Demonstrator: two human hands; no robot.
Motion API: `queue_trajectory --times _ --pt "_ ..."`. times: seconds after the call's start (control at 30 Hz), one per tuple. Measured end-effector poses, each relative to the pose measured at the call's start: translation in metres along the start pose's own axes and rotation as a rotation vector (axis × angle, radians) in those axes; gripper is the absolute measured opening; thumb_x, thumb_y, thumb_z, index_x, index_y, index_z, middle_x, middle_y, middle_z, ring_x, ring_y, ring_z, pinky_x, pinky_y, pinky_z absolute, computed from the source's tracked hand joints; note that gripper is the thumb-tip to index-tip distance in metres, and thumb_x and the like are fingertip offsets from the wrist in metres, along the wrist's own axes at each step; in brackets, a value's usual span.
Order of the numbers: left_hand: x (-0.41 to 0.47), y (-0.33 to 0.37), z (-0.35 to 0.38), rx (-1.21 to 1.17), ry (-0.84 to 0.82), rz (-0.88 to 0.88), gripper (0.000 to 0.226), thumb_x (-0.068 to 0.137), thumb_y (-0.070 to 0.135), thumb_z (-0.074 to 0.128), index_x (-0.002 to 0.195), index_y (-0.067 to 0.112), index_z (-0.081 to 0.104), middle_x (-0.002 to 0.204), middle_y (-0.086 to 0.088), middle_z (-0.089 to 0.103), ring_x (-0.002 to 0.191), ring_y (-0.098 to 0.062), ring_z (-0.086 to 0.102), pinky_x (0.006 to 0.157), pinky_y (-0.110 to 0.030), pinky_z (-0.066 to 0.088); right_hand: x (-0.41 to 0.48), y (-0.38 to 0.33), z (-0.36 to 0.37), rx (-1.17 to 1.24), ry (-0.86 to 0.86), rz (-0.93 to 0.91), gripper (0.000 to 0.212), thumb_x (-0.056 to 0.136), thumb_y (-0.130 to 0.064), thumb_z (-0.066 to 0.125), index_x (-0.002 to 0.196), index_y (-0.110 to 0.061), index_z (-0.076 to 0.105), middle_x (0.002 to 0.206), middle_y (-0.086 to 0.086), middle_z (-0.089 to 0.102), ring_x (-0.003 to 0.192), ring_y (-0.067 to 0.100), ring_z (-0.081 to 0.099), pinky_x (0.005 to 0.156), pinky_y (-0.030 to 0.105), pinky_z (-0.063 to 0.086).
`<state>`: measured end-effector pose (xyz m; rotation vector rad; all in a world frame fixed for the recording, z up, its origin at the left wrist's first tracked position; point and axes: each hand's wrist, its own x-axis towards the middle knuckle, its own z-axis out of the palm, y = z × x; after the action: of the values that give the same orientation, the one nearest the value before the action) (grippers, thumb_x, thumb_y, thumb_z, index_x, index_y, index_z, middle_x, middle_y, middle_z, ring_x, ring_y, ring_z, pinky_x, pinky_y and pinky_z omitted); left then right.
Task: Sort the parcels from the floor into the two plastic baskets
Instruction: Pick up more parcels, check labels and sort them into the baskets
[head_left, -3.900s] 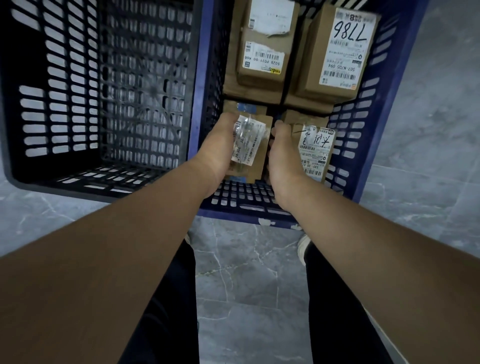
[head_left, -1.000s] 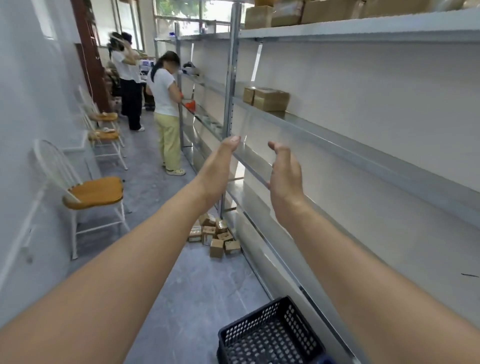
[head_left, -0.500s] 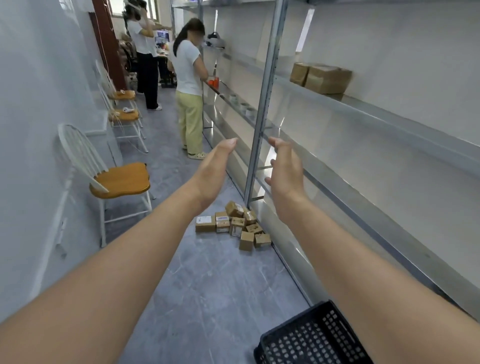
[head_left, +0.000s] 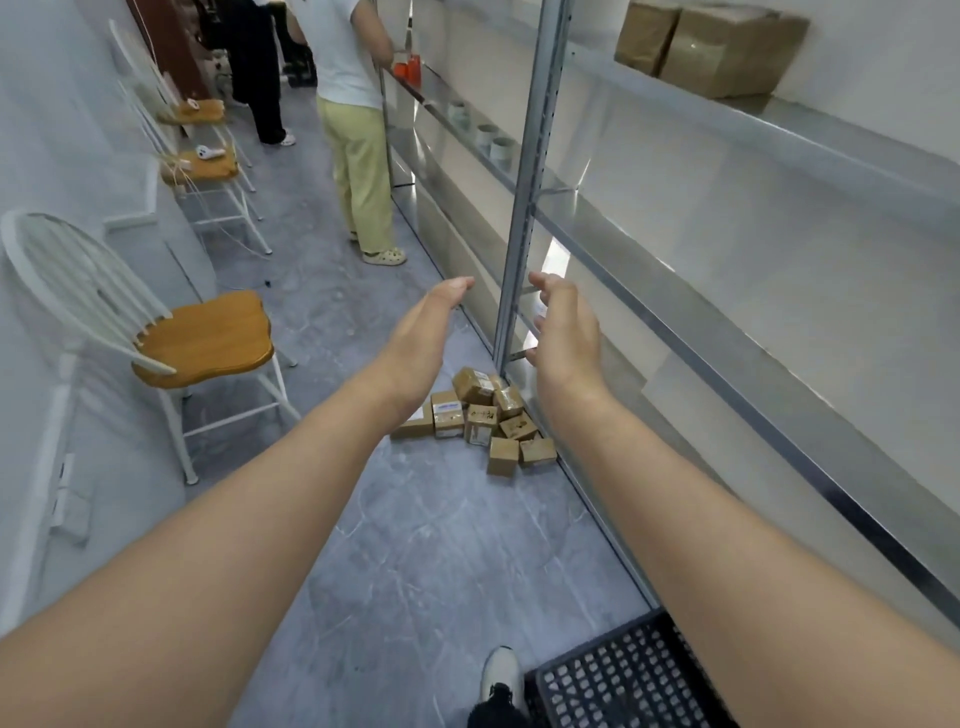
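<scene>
Several small brown cardboard parcels (head_left: 480, 418) lie in a heap on the grey floor against the foot of the metal shelf post. My left hand (head_left: 423, 340) and my right hand (head_left: 563, 338) are stretched out in front of me, above and short of the heap, both with fingers apart and holding nothing. A corner of the black plastic basket (head_left: 618, 680) shows at the bottom right, beside my shoe. The blue basket is out of view.
A long metal shelving unit (head_left: 727, 322) runs along the right with two brown boxes (head_left: 711, 44) on an upper shelf. White chairs with wooden seats (head_left: 202, 338) line the left wall. A person in yellow trousers (head_left: 361, 156) stands at the shelf ahead; another person stands farther back.
My view turned from the blue basket, where both hands held a parcel, to the aisle. Both hands are empty now, and the parcel heap has come closer.
</scene>
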<state>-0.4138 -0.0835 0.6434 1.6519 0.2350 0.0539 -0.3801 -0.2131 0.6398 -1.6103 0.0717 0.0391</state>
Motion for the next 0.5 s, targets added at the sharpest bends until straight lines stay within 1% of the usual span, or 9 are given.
queue_trajectory --times 0.1,0.23,0.27,0.3,0.37,0.4,0.47,0.5 --pt "0.054 -0.014 0.019 0.005 0.024 -0.056 0.049 0.109 0.047 0.027 0.15 0.032 0.048 0.16 0.006 0.038 0.15 -0.017 0.029 0.12 -0.047 0.028 0.057 0.018 -0.004 -0.026 -0.004 0.064 0.07 0.086 -0.055 0.036 0.144 -0.028 0.066 0.133 -0.016 0.057 0.141 0.014 0.053 0.122 0.051 0.042" --pt "0.116 -0.034 0.041 0.007 0.041 -0.146 0.047 0.107 0.049 0.029 0.147 0.035 0.051 0.159 0.005 0.04 0.15 -0.02 0.03 0.122 -0.051 0.028 0.12 0.04 -0.012 -0.059 -0.012 0.135 0.066 0.087 -0.058 0.035 0.14 -0.035 0.068 0.141 -0.016 0.06 0.138 0.013 0.054 0.122 0.051 0.041" --pt "0.129 -0.039 0.046 0.011 0.033 -0.168 0.048 0.107 0.05 0.029 0.148 0.035 0.05 0.159 0.006 0.04 0.15 -0.021 0.03 0.122 -0.052 0.027 0.134 0.045 -0.014 -0.054 -0.009 0.157 0.063 0.087 -0.059 0.035 0.136 -0.037 0.069 0.14 -0.017 0.061 0.136 0.013 0.055 0.121 0.051 0.041" --pt "0.141 -0.043 0.05 0.014 0.023 -0.192 0.049 0.106 0.051 0.03 0.148 0.035 0.05 0.159 0.006 0.04 0.149 -0.021 0.031 0.122 -0.053 0.027 0.146 0.05 -0.015 -0.042 -0.012 0.173 0.056 0.088 -0.059 0.037 0.128 -0.039 0.07 0.135 -0.018 0.063 0.131 0.011 0.057 0.121 0.051 0.042" --pt "0.164 -0.051 0.057 0.022 -0.002 -0.229 0.053 0.103 0.056 0.033 0.15 0.035 0.048 0.158 0.008 0.041 0.149 -0.02 0.032 0.122 -0.052 0.028 0.171 0.062 -0.016 -0.004 -0.01 0.196 0.034 0.093 -0.055 0.041 0.109 -0.043 0.069 0.117 -0.026 0.064 0.116 0.002 0.059 0.119 0.051 0.045" --pt "0.175 -0.055 0.06 0.023 -0.02 -0.241 0.058 0.099 0.061 0.034 0.149 0.036 0.048 0.158 0.009 0.041 0.148 -0.019 0.032 0.122 -0.051 0.028 0.183 0.068 -0.016 0.016 -0.002 0.204 0.029 0.095 -0.054 0.043 0.106 -0.042 0.068 0.111 -0.029 0.062 0.111 -0.002 0.058 0.119 0.051 0.045" --pt "0.2 -0.062 0.062 0.036 -0.056 -0.259 0.068 0.087 0.066 0.034 0.148 0.039 0.05 0.157 0.01 0.042 0.147 -0.018 0.033 0.121 -0.051 0.029 0.206 0.081 -0.013 0.015 0.014 0.224 0.037 0.091 -0.055 0.042 0.113 -0.042 0.068 0.11 -0.031 0.06 0.112 -0.001 0.058 0.118 0.051 0.046" --pt "0.213 -0.067 0.062 0.039 -0.069 -0.271 0.069 0.084 0.067 0.034 0.146 0.04 0.05 0.156 0.011 0.042 0.147 -0.018 0.033 0.121 -0.052 0.029 0.217 0.086 -0.01 0.003 0.023 0.239 0.04 0.089 -0.056 0.041 0.114 -0.041 0.068 0.11 -0.03 0.06 0.113 0.0 0.058 0.118 0.051 0.046"
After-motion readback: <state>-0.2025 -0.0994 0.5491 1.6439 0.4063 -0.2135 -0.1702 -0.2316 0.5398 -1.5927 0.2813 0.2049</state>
